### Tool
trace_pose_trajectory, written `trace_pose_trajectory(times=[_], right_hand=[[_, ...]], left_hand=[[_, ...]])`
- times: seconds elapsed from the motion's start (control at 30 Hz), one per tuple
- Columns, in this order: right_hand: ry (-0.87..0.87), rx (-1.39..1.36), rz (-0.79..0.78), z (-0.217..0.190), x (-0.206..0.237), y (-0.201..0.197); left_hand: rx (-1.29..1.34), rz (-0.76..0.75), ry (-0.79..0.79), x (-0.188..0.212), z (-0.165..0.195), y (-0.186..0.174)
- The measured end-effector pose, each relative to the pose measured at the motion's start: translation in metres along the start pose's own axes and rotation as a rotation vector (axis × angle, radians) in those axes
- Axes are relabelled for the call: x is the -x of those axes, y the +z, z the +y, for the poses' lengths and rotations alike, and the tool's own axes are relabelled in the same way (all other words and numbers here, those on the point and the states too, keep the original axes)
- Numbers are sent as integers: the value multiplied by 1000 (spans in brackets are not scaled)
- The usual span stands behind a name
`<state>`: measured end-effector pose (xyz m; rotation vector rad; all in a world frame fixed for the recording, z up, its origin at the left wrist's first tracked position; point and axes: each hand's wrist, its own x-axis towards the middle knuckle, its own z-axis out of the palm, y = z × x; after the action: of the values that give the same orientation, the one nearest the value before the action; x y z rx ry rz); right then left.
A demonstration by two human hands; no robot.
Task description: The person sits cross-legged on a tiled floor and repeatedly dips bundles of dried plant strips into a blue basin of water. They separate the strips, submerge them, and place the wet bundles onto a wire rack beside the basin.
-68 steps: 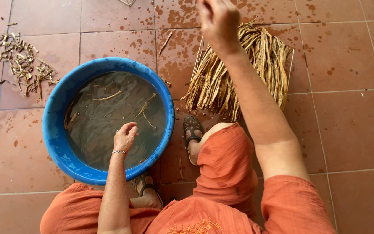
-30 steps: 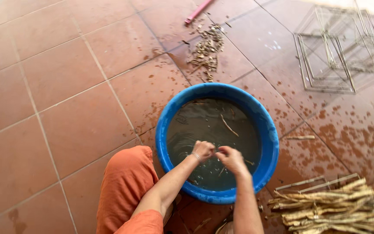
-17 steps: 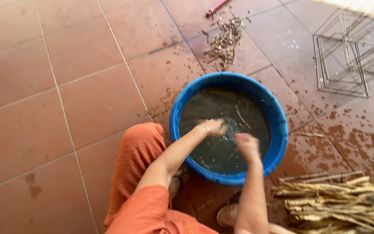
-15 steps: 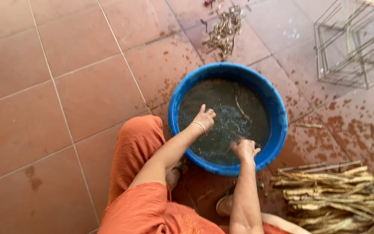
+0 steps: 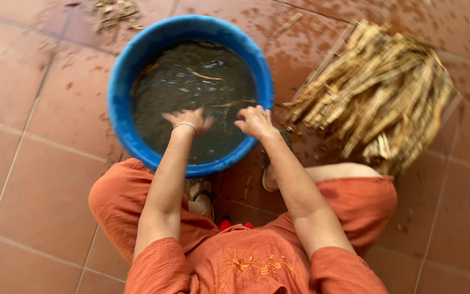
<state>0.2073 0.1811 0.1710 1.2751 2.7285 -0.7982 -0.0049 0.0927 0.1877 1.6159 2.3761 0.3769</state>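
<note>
We start at our left hand [image 5: 189, 118], which lies flat with its grip spread open over the dark water, fingers splayed and closed on nothing that we can make out; a thin bangle [image 5: 184, 126] circles the wrist. Our right hand [image 5: 255, 121] sits just beside it at the near right edge of the water, its grip loosely curled; whether it has hold of anything we cannot tell, since the fingers blur against the surface. Both hands are inside the round blue basin [image 5: 121, 92], which stands on the tiled floor [image 5: 39, 163] directly in front of our knees. A few pale sticks [image 5: 205, 75] float in the murky water. To the right of the basin, near but not touching it, lies a heap of dried, straw-coloured stalks [image 5: 387, 98] on a wire rack. Beyond the basin's far rim, a small scatter of scraps [image 5: 116, 10] lies on the wet tiles. Our orange clothing [image 5: 235, 256] fills the lower edge.
</note>
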Motion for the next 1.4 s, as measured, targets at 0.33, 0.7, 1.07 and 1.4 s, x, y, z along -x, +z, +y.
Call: trace_pose_trajectory(times=[0.33,0.7,1.07,1.4], right_hand=[[310,106,-118,149,49,-167],[1102,-553,535,382,246,-175],[1023,-688,737,426,277,-135],[1081,-759,669,413,273,-128]], left_hand=[[130,-475,310,9,97,68],[326,-578,2,1,113,62],[393,-525,112,-5,137,24],[445,-534,224,6,158,9]])
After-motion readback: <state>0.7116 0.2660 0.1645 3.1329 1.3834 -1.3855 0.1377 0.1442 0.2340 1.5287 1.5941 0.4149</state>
